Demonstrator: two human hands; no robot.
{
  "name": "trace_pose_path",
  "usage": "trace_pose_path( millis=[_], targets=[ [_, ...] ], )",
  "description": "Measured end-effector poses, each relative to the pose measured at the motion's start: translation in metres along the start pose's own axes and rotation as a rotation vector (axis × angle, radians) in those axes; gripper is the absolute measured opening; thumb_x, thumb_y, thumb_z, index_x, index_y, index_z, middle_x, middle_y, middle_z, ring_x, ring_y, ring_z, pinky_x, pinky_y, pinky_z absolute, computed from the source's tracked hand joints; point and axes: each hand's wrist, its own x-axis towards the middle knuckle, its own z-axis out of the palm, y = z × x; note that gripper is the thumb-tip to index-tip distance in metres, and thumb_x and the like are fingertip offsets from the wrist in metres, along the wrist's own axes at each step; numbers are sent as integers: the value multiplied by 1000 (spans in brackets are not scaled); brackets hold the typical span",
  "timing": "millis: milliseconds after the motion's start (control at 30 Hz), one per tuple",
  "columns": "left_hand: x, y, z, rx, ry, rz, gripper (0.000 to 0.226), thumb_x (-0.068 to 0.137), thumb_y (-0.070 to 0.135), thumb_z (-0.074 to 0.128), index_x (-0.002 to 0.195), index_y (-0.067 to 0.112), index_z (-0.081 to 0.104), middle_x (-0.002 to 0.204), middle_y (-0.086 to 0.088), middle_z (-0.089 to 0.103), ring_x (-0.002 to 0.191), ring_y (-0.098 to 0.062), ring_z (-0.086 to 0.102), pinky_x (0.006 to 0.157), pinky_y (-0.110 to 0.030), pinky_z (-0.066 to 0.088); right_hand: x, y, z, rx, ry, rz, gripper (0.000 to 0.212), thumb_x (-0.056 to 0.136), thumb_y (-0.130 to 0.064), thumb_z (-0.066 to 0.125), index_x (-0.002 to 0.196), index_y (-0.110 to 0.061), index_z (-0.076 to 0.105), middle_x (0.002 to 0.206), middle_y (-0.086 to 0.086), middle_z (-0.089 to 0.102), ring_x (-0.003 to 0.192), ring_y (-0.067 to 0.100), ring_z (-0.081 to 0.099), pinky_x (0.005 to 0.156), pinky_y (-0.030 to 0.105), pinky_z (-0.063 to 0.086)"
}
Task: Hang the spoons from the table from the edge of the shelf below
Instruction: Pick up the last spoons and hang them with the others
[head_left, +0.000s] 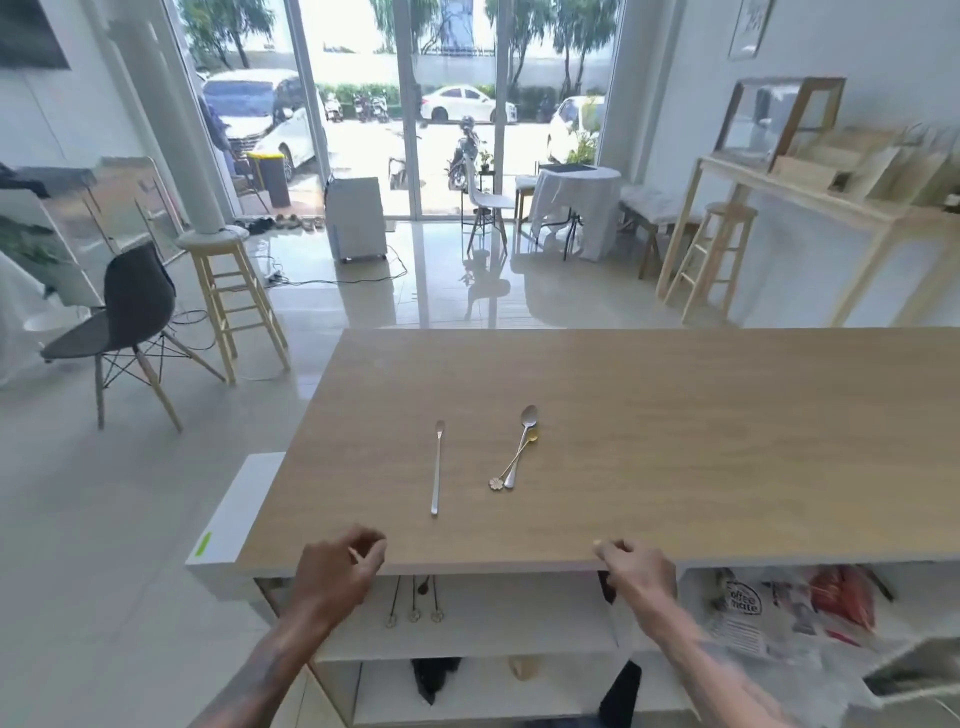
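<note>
Three spoons remain on the surface (675, 426), near the centre of the frame: a long thin spoon (437, 467) lies alone on the left, and just to its right a silver spoon (522, 441) and a gold spoon (519, 457) with a flower end lie crossed and touching. Under the near edge, three spoons (414, 600) already hang from the shelf (467, 639) with their flower ends down. The left hand (337, 566) is at the near edge, lower centre, loosely curled with nothing in it. The right hand (631, 569) is at the same edge further right, fingers bent; something small and pale shows at its fingertips, but I cannot tell if it holds anything. The step now, I think, is to reach forward and take the next spoon. The long thin one is the easier choice, because it lies free and straight toward the left hand; a pinch at the handle end nearest the person should lift it cleanly. The crossed pair needs more care, since lifting one may drag the other. The surface around the spoons is bare, so there is wide room to reach. Under the edge, free space is to the right of the hanging spoons, before the white divider.
</note>
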Motion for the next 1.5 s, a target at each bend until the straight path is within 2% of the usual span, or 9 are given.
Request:
trace_pose_path(
  millis=[233,500,600,733,967,1200,1300,1367,1500],
  targets=[
    [96,46,3,-21,-116,-89,17,84,26,67,91,17,79,93,2,78,88,-13,69,79,-24,51,39,-86,11,99,1,-38,19,83,-31,67,83,-13,75,63,6,65,75,26,68,67,29,47],
    [174,61,46,69,-284,-300,31,81,36,66,89,8,76,92,-12,76,89,-29,71,75,-32,54,93,-125,53,78,-1,84,25,81,-31,67,74,-8,74,53,3,60,65,24,60,54,26,41],
    [192,60,59,87,-331,-338,33,77,39,71,87,7,72,94,-13,74,90,-31,71,69,-30,52,113,-138,72,11,7,123,25,80,-37,63,65,-17,63,74,10,67,80,28,66,66,29,47],
    [214,60,64,88,-380,-389,24,73,28,79,89,10,73,93,-9,73,86,-25,71,73,-31,58,134,-153,93,-197,65,153,42,79,-47,66,105,-15,75,117,12,71,110,31,67,81,30,51],
    [240,58,64,26,-476,-459,10,68,16,82,70,8,75,65,-3,75,53,-13,68,68,-29,62,153,-163,115,-252,57,228,33,82,-19,58,109,-7,72,118,14,70,111,33,67,77,29,52],
    [243,57,66,5,-498,-419,19,69,25,82,74,9,74,72,-5,75,67,-16,73,62,-29,61,158,-169,110,-341,-64,192,30,81,-29,61,102,-10,73,114,13,72,106,30,68,68,24,42],
    [243,52,67,-59,-476,-395,21,71,27,82,62,15,67,56,0,67,49,-10,63,42,-21,45,159,-168,104,-311,-117,145,16,85,-29,59,77,-16,65,101,15,68,89,24,60,66,25,39],
    [242,47,65,-107,-461,-389,26,71,26,81,54,18,63,45,4,61,37,-4,55,35,-16,37,159,-164,100,-246,-147,100,31,86,-28,59,57,-20,48,83,10,58,77,20,49,59,27,34],
    [237,40,60,-315,-439,-418,15,69,21,80,59,12,73,48,1,68,42,-4,61,44,-18,46,152,-161,93,-68,-234,41,37,87,-18,60,53,-20,47,63,1,51,60,16,46,59,27,36]
  ],
)
